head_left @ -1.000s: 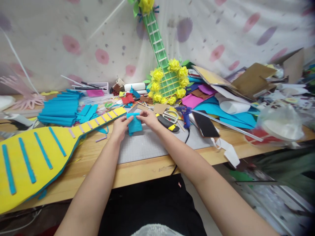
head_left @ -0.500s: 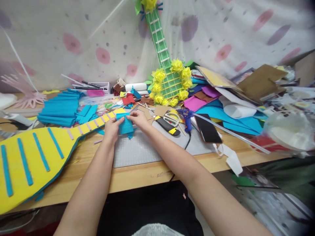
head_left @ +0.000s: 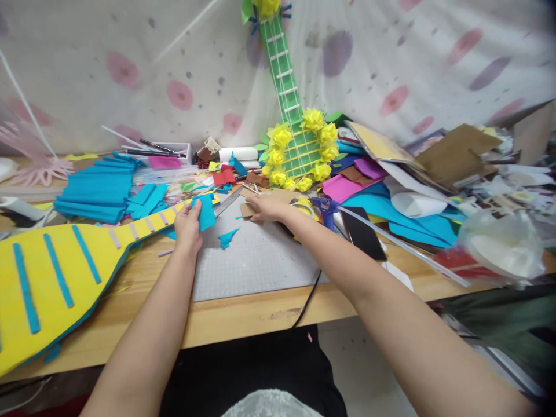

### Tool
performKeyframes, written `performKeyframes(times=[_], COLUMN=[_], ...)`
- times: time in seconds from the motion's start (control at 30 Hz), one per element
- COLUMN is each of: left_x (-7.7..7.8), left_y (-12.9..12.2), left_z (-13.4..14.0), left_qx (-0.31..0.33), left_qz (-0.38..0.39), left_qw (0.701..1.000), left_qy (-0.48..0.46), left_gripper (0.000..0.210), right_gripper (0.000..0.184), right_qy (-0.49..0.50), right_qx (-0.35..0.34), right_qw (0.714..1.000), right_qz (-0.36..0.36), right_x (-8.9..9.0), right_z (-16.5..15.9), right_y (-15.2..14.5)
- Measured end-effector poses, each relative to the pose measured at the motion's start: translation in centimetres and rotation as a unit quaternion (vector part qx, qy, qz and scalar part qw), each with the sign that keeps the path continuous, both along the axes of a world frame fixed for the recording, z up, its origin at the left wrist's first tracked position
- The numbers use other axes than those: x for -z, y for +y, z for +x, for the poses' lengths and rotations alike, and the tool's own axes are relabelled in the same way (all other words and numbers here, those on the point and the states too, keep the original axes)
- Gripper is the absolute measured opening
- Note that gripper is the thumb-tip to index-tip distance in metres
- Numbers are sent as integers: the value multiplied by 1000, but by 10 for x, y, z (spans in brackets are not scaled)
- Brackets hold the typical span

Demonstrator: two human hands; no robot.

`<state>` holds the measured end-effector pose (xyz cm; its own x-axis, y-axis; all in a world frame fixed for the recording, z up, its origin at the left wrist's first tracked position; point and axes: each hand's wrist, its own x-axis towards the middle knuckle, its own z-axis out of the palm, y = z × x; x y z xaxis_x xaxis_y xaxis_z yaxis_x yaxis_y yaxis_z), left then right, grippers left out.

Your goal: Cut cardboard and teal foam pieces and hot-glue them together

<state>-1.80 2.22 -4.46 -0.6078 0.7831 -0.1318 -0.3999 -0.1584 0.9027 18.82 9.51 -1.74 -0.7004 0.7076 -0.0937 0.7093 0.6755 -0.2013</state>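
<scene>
A folded piece of blue crepe paper (head_left: 207, 213) is pinched in my left hand (head_left: 189, 225), over the left edge of the grey cutting mat (head_left: 256, 260). My right hand (head_left: 266, 206) reaches to the back of the mat, over brown cardboard pieces (head_left: 247, 211). Its fingers look apart, with nothing visible in them. A torn blue scrap (head_left: 227, 238) lies on the mat between my hands. Behind the paper runs the neck of a yellow guitar-shaped cutout (head_left: 82, 255) with blue and pink strips. My right forearm hides most of the scissors and the cutter.
A blue glue gun (head_left: 326, 209) and a black phone (head_left: 364, 231) lie right of the mat. A green guitar with yellow flowers (head_left: 299, 150) leans on the back curtain. Blue crepe sheets (head_left: 96, 191) lie left; paper and cardboard (head_left: 456, 153) pile up right.
My right hand has let go of the blue crepe paper and moved right to the cardboard. My left hand keeps the paper, slightly further left. The torn scrap now shows uncovered.
</scene>
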Motion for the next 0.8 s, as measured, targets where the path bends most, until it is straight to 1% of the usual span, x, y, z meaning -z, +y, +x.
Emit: performKeyframes(times=[0.1,0.17,0.23,0.3,0.37,0.43,0.5,0.57,0.67,0.8], left_x=[6,10,13,16,16,16,16,16,18,16], left_y=[4,7,11,13,15,15,14,14,16,18], left_z=[0,-1,-1,0,2,5,7,8,8,7], left_qx=[-26,-35,-39,-40,-37,-27,-19,-21,-32,-52], left_qz=[1,8,17,25,33,38,43,49,52,57], left_qw=[999,998,995,992,989,985,979,974,969,970], left_qy=[32,57,87,114,139,167,197,219,239,232], left_gripper=[30,32,32,32,31,30,28,26,24,24], right_gripper=[57,58,59,60,64,67,63,58,60,61], right_qy=[24,77,123,124,78,19,-19,-25,23,167], right_qx=[12,56,116,148,130,85,63,69,103,168], right_qw=[998,992,982,978,986,994,996,995,992,971], right_qz=[58,82,82,73,69,66,61,61,64,21], right_x=[-5,-13,-22,-26,-26,-21,-15,-11,-16,-30], right_z=[-2,-1,2,4,3,-1,-5,-8,-7,-5], right_y=[2,4,5,2,-3,-8,-13,-14,-7,10])
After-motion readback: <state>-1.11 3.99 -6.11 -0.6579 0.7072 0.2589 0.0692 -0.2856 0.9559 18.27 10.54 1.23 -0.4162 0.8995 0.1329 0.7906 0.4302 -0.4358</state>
